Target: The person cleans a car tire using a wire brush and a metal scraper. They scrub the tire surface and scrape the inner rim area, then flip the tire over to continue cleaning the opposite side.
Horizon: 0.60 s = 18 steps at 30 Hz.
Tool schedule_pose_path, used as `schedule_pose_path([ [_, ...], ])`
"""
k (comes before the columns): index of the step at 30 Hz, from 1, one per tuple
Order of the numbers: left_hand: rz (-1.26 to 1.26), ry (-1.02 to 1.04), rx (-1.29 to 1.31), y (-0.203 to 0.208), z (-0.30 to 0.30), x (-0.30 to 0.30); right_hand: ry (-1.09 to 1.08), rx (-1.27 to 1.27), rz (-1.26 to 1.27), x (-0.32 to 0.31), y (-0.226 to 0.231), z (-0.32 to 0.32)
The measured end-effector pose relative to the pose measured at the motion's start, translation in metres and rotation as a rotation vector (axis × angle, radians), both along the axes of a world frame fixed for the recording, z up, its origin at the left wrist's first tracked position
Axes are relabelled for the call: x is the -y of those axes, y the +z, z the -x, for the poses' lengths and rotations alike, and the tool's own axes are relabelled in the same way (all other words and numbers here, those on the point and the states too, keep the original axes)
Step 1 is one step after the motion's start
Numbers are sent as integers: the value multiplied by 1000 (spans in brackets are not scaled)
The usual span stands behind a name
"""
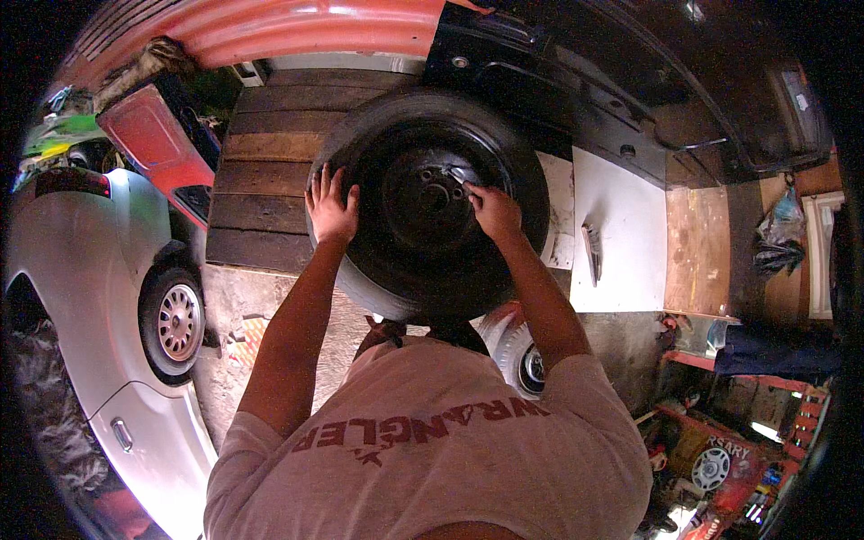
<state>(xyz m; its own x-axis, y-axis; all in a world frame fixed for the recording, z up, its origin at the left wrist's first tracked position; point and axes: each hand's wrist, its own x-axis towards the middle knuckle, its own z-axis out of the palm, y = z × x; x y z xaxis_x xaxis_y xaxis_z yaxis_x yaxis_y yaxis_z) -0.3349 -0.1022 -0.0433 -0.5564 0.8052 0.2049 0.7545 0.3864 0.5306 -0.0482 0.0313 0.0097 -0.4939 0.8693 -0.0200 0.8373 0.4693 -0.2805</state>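
Note:
In front of me a black wheel with its tyre [423, 283] lies face up, partly over a wooden plank bench. Its dark steel rim [405, 202] has a round centre hole with bolt holes around it. My left hand [332, 207] rests flat on the tyre's left sidewall, fingers spread. Over the right part of the rim is my right hand [495, 211], its fingers closed near the bolt holes. A small pale glint shows at its fingertips; whether that is a held thing or a shine on the metal is unclear.
Dark planks [261, 211] extend left of the tyre. A white board [621, 243] to the right carries a slim metal tool [591, 252]. Another wheel [517, 351] stands by my legs. A silver car [99, 261] is at left, a dark vehicle panel [630, 81] at upper right.

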Motion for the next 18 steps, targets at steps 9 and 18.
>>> schedule_pose_path([
  [9, -10, 11, -34, -1, -2, 3, -60, 1, 40, 74, -4, -58],
  [18, -30, -7, -23, -3, -3, 0, 11, 128, -54, 33, -12, -39],
])
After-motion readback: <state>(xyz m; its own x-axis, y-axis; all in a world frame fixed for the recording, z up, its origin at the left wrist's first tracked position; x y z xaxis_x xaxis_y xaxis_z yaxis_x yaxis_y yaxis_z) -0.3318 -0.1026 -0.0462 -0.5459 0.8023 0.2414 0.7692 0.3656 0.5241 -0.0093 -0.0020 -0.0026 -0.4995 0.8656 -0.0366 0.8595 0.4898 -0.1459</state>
